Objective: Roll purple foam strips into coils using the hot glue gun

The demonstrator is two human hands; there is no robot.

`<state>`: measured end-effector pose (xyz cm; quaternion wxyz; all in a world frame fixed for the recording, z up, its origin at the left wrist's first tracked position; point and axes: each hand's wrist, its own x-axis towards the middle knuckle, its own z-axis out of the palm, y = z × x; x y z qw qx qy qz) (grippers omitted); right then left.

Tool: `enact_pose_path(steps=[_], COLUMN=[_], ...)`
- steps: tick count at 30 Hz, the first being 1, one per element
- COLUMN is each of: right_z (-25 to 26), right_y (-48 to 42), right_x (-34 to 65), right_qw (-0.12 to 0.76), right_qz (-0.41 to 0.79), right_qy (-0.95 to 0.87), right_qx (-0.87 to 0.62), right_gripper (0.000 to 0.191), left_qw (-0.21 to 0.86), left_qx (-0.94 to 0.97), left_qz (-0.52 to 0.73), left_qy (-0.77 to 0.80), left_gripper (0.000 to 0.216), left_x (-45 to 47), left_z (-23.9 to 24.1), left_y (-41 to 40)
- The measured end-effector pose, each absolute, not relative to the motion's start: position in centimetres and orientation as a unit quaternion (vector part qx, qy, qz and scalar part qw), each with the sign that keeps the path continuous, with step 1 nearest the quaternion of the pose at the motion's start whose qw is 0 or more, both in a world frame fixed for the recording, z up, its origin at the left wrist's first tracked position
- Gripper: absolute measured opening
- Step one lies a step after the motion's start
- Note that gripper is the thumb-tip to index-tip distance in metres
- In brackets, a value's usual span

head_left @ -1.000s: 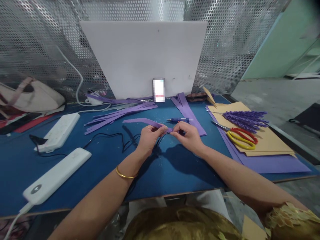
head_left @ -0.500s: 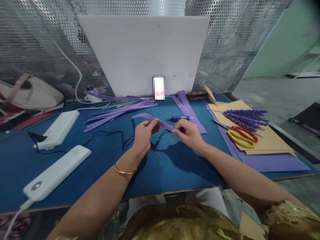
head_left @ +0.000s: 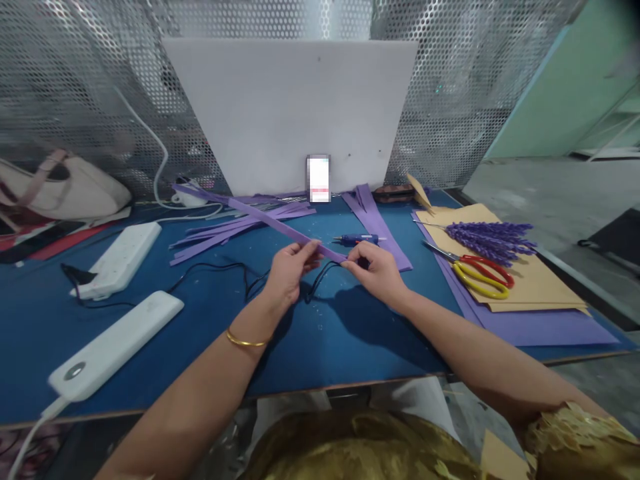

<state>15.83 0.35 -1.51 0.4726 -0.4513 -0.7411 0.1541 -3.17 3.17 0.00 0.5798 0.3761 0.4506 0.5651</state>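
Observation:
A long purple paper strip [head_left: 280,228] stretches between my two hands and on toward the upper left. My left hand [head_left: 290,270] pinches it between thumb and fingers near the middle of the table. To the right, the thumb and forefinger of my right hand [head_left: 375,267] grip the strip's near end. Just behind my right hand lies a blue tool with a slim metal tip [head_left: 359,239]. A black cord [head_left: 320,279] passes under the hands. More purple strips [head_left: 240,225] lie at the back left, and a wider purple piece [head_left: 383,230] is behind the right hand.
Scissors with red and yellow handles [head_left: 483,275] and purple lavender-like sprigs [head_left: 490,239] rest on tan sheets [head_left: 535,287] at the right. A white power strip [head_left: 120,260] and a long white device [head_left: 117,347] occupy the left. A phone [head_left: 319,179] leans against a white board [head_left: 295,107].
The strip's free end, short and curled beside my left hand before, now extends straight out to the upper left. Both hands stay in nearly the same place.

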Motion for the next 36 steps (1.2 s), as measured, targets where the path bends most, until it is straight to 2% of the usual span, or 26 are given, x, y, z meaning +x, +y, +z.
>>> enact_pose_path(steps=[4,13,19,26,30,33,36], right_z=[-1.7,-1.9,-2.0,-2.1,-1.7,-1.2,-0.4], right_y=[0.3,-0.5,-0.7,-0.6,-0.9,-1.3,-1.3], right_x=[15.8,15.5,15.3,15.2,15.1,15.1,15.5], right_qw=[0.475,0.477,0.467,0.459,0.451,0.417,0.368], right_qz=[0.126,0.017,-0.026,-0.014,0.031,0.094,0.128], right_qy=[-0.751,-0.777,-0.799,-0.799,-0.808,-0.824,-0.829], right_qx=[-0.44,-0.411,-0.378,-0.388,-0.379,-0.372,-0.4], right_gripper=[0.019,0.005,0.023,0.028,0.026,0.014,0.023], left_qw=[0.602,0.669,0.663,0.662,0.652,0.644,0.638], left_qx=[0.377,0.246,0.278,0.299,0.287,0.277,0.275], left_qz=[0.545,0.556,0.562,0.551,0.575,0.597,0.597], left_qy=[0.446,0.427,0.409,0.41,0.402,0.391,0.4], left_gripper=[0.036,0.014,0.015,0.026,0.029,0.032,0.03], left_x=[-1.7,-1.6,-1.7,-1.7,-2.0,-2.3,-2.6], left_z=[-0.2,0.3,0.2,-0.2,-0.2,-0.2,-0.2], left_y=[1.7,1.4,1.6,1.7,2.0,2.4,2.8])
